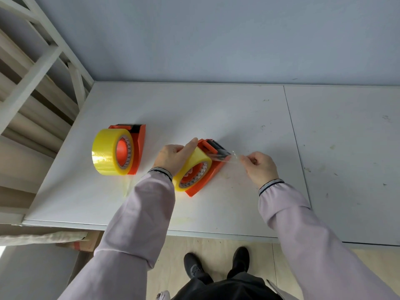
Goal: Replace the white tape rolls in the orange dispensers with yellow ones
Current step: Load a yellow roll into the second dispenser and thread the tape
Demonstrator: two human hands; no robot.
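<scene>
Two orange dispensers lie on the white table [216, 109]. The left dispenser [138, 144] carries a yellow tape roll [106, 154] and nobody touches it. The right dispenser [207, 176] also carries a yellow roll [194, 167]. My left hand [173, 155] grips the top of that roll, thumb stretched toward the dispenser's black cutter end. My right hand [258, 166] pinches a clear strip of tape [229, 156] drawn out from the cutter end to the right. No white roll is in view.
A white metal frame [43, 61] stands off the table's left edge. The wall rises directly behind the table. A seam [296, 148] splits the tabletop at the right. A short loose tape piece [126, 187] lies in front of the left dispenser. My shoes stand below the near edge.
</scene>
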